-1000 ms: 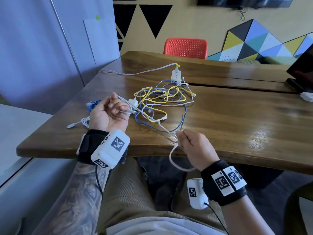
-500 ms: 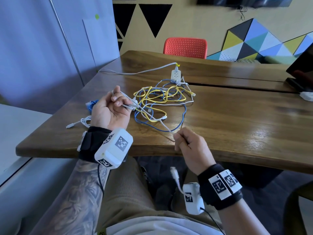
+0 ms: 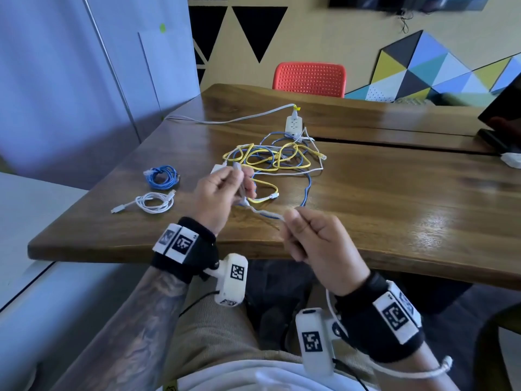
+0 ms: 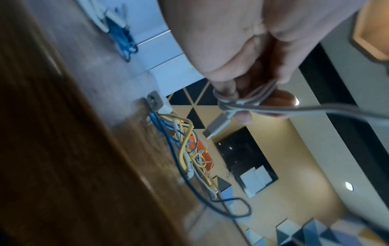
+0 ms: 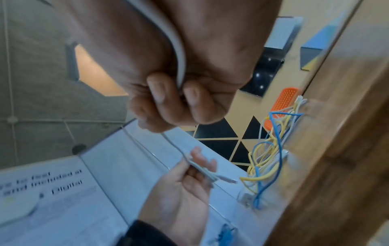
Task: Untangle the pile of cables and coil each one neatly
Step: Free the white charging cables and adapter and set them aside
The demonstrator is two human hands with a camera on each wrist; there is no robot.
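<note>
A white USB cable (image 3: pixel 265 213) stretches between my two hands above the table's near edge. My left hand (image 3: pixel 239 182), back up, holds several loops of it wound round the fingers (image 4: pixel 226 91); the cable's plug (image 4: pixel 216 126) sticks out below them. My right hand (image 3: pixel 290 221) pinches the same cable (image 5: pixel 181 66) between thumb and curled fingers. Its loose tail (image 3: pixel 448 362) hangs past my right wrist. Behind the hands lies the tangle (image 3: pixel 276 159) of yellow, blue and white cables.
A coiled blue cable (image 3: pixel 162 176) and a coiled white cable (image 3: pixel 155 201) lie on the wooden table (image 3: pixel 394 221) at the left. A white power strip (image 3: pixel 293 125) sits behind the tangle, a red chair (image 3: pixel 308 79) beyond, a dark screen (image 3: pixel 501 108) at the far right.
My left hand has turned from palm up to back up and shifted right with the loops. My right hand has risen from the table edge, still gripping the white cable.
</note>
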